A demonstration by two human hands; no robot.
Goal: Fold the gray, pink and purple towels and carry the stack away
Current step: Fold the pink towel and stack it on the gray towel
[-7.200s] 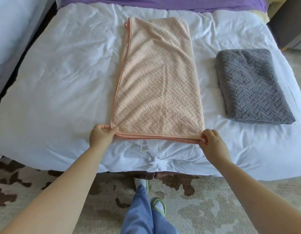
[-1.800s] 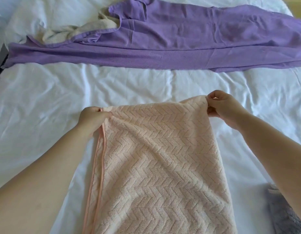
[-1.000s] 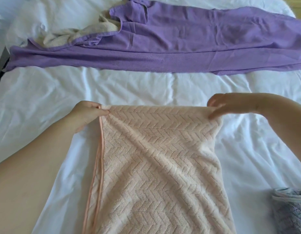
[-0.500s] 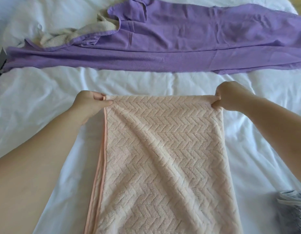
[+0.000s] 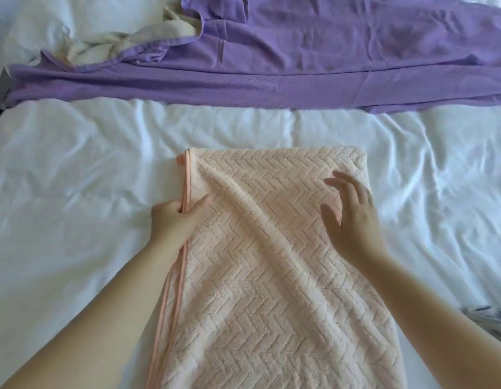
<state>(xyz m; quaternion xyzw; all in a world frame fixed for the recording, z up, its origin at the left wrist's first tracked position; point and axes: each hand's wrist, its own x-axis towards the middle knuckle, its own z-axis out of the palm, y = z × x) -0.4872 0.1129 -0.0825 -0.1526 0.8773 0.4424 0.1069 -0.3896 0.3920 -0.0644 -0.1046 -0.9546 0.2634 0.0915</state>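
Surface: a white, rumpled bed cover fills the view in front of you. Item one, the purple towel: unfolded, lying as a long creased band across the far side of the bed from left to right. Item two, a cream cloth: bunched against the purple towel's far-left end, partly tucked under its edge. Item three, the pink towel: herringbone-textured, folded into a long strip that runs from the middle of the bed toward you, well apart from the purple towel. Its far end is a rounded fold, its bound hem stacked along the left side, and a raised diagonal wrinkle crosses its upper part. Item four, your left hand: clasping the pink towel's left edge near the far end, thumb on top and fingers tucked beneath the hem. Item five, your right hand: fingers straight and spread, holding nothing, over the towel's far-right part; whether the palm touches the cloth cannot be told. Item six, the gray towel: only a corner shows at the right edge, beside the pink towel.
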